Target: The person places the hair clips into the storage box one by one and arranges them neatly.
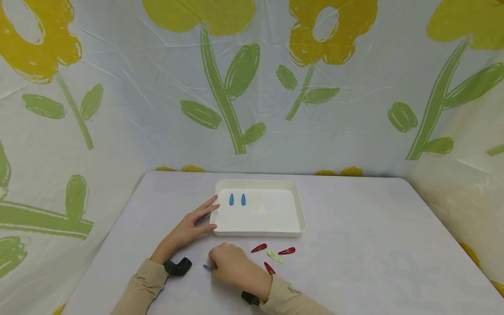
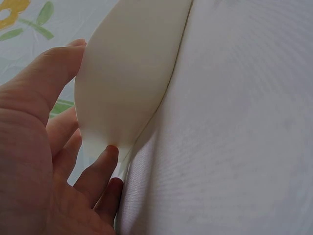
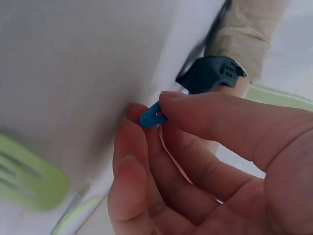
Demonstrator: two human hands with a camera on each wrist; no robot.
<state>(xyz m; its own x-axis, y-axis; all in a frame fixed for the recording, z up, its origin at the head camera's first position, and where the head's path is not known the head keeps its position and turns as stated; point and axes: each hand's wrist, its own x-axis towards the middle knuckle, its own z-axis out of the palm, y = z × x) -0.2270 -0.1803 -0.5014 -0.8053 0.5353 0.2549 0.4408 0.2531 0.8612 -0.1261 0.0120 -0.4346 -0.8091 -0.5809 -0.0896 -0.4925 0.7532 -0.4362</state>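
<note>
My right hand is low over the table, in front of the tray, and pinches a blue snap hair clip between thumb and fingertips. One end of that clip pokes out left of the hand in the head view. With fingers spread, my left hand touches the left side of the white tray; the left wrist view shows its fingertips against the tray's outer wall. Inside the tray, toward its left, two blue hair clips lie side by side, parallel.
Right of my right hand lie several loose hair clips: red ones and a light green one. Another green bit is partly hidden behind the hand. A flowered cloth hangs behind the white table.
</note>
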